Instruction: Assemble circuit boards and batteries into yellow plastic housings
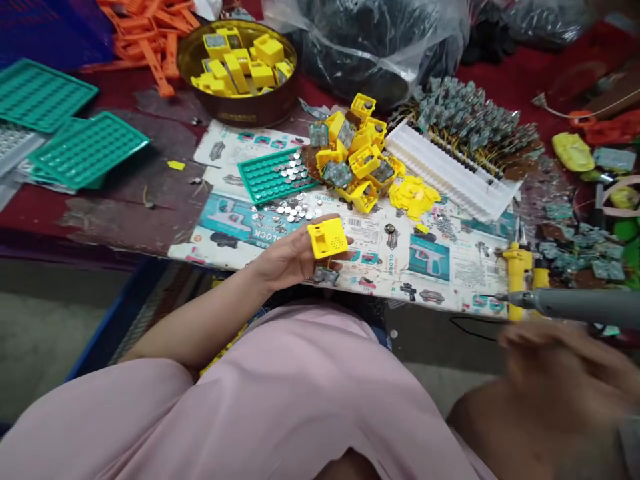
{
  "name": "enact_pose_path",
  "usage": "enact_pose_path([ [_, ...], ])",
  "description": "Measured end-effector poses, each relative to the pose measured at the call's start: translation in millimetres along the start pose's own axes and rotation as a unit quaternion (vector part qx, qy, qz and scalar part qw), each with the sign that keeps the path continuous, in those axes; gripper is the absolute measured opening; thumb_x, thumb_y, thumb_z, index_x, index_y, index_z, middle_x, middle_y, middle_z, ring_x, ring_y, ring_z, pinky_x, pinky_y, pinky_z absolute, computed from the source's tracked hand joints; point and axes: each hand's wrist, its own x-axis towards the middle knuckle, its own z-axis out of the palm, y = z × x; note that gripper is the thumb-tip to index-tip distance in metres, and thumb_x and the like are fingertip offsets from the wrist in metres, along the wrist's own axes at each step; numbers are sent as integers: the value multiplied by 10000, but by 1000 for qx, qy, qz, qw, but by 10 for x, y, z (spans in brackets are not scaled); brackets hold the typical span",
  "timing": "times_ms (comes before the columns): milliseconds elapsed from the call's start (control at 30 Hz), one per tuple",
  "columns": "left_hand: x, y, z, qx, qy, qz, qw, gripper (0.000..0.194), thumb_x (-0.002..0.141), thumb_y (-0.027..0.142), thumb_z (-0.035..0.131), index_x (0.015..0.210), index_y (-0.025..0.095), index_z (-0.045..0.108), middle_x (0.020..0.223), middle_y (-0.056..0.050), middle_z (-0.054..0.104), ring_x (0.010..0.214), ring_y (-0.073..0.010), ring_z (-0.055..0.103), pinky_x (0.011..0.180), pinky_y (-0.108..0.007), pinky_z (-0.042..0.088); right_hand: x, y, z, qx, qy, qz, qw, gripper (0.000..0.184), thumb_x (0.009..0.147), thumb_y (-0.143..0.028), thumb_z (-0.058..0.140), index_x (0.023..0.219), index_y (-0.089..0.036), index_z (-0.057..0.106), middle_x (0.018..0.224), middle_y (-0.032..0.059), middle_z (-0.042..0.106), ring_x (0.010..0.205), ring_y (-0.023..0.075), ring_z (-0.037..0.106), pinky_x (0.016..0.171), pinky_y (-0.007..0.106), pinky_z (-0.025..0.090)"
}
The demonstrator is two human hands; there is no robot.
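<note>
My left hand (295, 260) is closed around a small yellow plastic housing (329, 239) with a grid of round holes in its face. Below that housing a small circuit board (326, 275) shows by my fingers. My right hand (560, 353), smeared by motion, is at the lower right, just under a grey electric screwdriver (580, 303). Whether it touches the screwdriver cannot be made out. The screwdriver's thin bit points left, across a yellow holder (517, 280) at the table edge.
Yellow housings with boards (357, 157) are piled mid-table, beside yellow covers (414, 197) and a green tray (275, 175) with button cells (293, 208). A white rack (450, 167) bears wired boards. Behind stand a round tin (240, 110), orange parts (145, 40) and a plastic bag (370, 47).
</note>
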Motion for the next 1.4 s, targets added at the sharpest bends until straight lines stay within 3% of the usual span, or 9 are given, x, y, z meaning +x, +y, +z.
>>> enact_pose_path([
  [67,-56,-55,2,1,-4,-6,1000,766,741,409,833,1418,287,493,1120,-60,747,987,-246,731,818,-335,555,-131,-63,200,55,5,-24,998,98,790,-407,770,862,-379,708,782,-6,698,679,214,681,513,371,556],
  [133,-104,-109,-16,3,-3,-20,1000,712,728,438,839,1349,249,547,1083,-68,752,933,-234,737,802,-328,558,-142,-123,517,114,-50,-23,992,71,755,-321,799,785,-352,742,633,-32,686,499,171,639,437,337,552],
  [233,-177,-181,-69,8,7,-46,999,559,764,478,799,1210,196,617,1003,-76,757,821,-219,734,756,-332,564,-60,-234,980,129,-118,-56,983,106,804,-241,745,876,-316,762,755,-37,761,616,149,719,563,288,628],
  [333,-248,-232,-109,14,9,-57,998,442,807,482,753,1095,161,657,930,-68,747,753,-212,720,723,-339,563,-10,-349,1211,36,-160,-192,968,133,860,-197,688,920,-297,751,874,-31,784,773,146,751,725,292,647],
  [500,-323,-261,-90,32,-6,-46,998,486,762,535,780,1043,156,665,892,-48,725,758,-188,706,752,-319,560,-42,-444,1237,-79,-161,-355,918,163,886,-140,652,950,-280,704,935,3,764,876,148,720,795,307,611],
  [900,-364,-306,-64,50,26,17,998,464,734,499,815,1069,208,680,939,-19,688,818,-153,657,720,-263,546,-122,-536,1248,-176,-167,-440,865,258,883,-111,627,1074,-280,666,973,34,765,878,178,717,789,331,612],
  [1033,-361,-307,-59,39,25,10,999,455,757,494,799,1077,199,667,919,-17,686,810,-161,656,718,-284,551,-147,-499,1257,-170,-173,-432,869,278,885,-103,627,1100,-274,662,1030,43,768,925,178,728,817,328,616],
  [1233,-344,-326,-54,38,26,-20,999,493,725,568,800,966,165,647,851,-22,691,719,-153,668,699,-279,556,-118,-449,1280,-122,-167,-354,912,127,895,-155,640,949,-261,684,940,19,765,872,154,726,794,300,607],
  [1400,-336,-351,-72,35,20,-2,999,472,772,545,771,1037,179,634,897,-17,693,732,-145,677,709,-285,562,-130,-441,1288,-133,-147,-364,910,141,898,-156,631,956,-273,684,924,8,759,864,151,719,767,290,597],
])
